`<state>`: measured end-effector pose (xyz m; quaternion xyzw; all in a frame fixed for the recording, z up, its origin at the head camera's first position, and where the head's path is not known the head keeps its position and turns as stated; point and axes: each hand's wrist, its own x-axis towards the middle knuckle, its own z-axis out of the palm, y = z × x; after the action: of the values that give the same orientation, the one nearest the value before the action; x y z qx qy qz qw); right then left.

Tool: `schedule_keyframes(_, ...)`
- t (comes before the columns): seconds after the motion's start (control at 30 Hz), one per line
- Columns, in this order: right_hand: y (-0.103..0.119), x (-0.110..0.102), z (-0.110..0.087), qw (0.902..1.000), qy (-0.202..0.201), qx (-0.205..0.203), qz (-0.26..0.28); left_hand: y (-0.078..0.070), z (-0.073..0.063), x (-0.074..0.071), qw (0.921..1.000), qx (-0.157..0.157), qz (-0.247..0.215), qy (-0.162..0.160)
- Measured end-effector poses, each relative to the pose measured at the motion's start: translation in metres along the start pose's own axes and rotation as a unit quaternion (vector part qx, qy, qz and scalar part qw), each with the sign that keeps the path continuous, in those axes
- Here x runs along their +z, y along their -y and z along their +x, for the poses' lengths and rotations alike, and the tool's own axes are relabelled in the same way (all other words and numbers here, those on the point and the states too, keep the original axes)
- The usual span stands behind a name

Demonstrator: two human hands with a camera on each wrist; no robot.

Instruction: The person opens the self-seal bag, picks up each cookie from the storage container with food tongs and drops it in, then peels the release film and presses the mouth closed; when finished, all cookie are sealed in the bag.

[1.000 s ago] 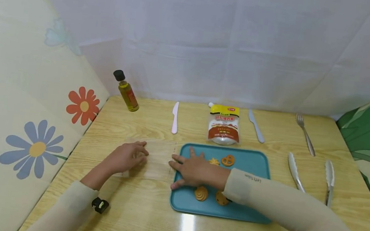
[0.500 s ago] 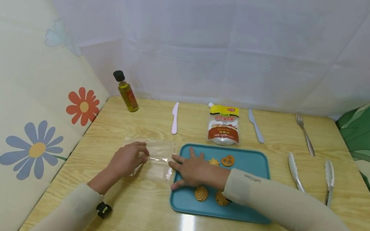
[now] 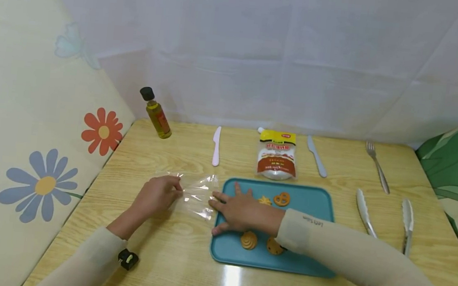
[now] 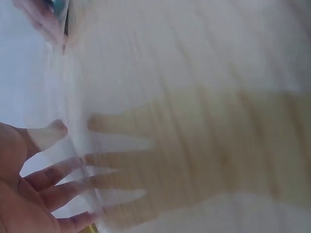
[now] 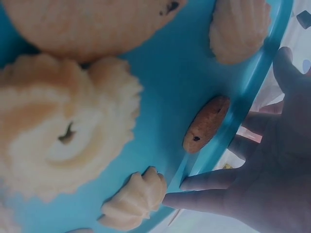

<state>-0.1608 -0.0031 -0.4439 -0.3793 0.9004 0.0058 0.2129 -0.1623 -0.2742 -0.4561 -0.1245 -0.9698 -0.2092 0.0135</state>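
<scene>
A thin clear plastic bag (image 3: 198, 195), wrinkled and shining, lies at the left side of the teal tray (image 3: 296, 262). My left hand (image 3: 158, 195) pinches its left edge, lifted slightly off the wooden table; a pale reflection of that hand (image 4: 34, 189) spreads across the tabletop in the left wrist view. My right hand (image 3: 243, 211) lies over the tray with fingers spread, its fingertips at the left rim beside the bag. Around it on the tray are a pretzel (image 3: 282, 199), a swirled cookie (image 3: 249, 240) and a chocolate-chip cookie (image 3: 274, 246). My palm and forearm hide other cookies.
At the back stand an oil bottle (image 3: 159, 115) and a spouted pouch (image 3: 277, 156). A pink knife (image 3: 216, 146), a blue-grey knife (image 3: 316, 156) and a fork (image 3: 377, 166) lie along the rear. Metal tongs (image 3: 408, 225) lie right of the tray, partly behind my right sleeve.
My left hand has closed its fingertips on the bag and raised its left part; the plastic has gone from flat to wrinkled. My right hand has stayed in place.
</scene>
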Motion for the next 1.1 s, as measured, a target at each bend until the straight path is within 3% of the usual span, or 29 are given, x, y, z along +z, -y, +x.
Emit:
schedule_keyframes(0.3, 0.0, 0.002, 0.001, 1.0, -0.001, -0.003, -0.002, 0.001, -0.003, -0.006, 0.9966, -0.044, -0.07, 0.003)
schedule_keyframes(0.53, -0.001, 0.001, 0.0, 1.0, 0.003, -0.004, 0.008, 0.003, -0.006, -0.007, 0.9854, -0.081, -0.149, -0.015)
schedule_keyframes(0.7, 0.0, -0.001, -0.001, 0.9999, 0.005, -0.004, 0.013, 0.009, -0.008, -0.006, 0.9711, -0.102, -0.215, -0.022)
schedule_keyframes(0.87, 0.0, -0.002, -0.002, 0.9997, 0.01, -0.007, 0.021, 0.015, -0.013, -0.007, 0.9474, -0.122, -0.295, -0.022)
schedule_keyframes(1.1, 0.0, -0.003, -0.003, 0.9995, 0.011, -0.004, 0.028, 0.021, -0.016, -0.006, 0.928, -0.132, -0.348, -0.016)
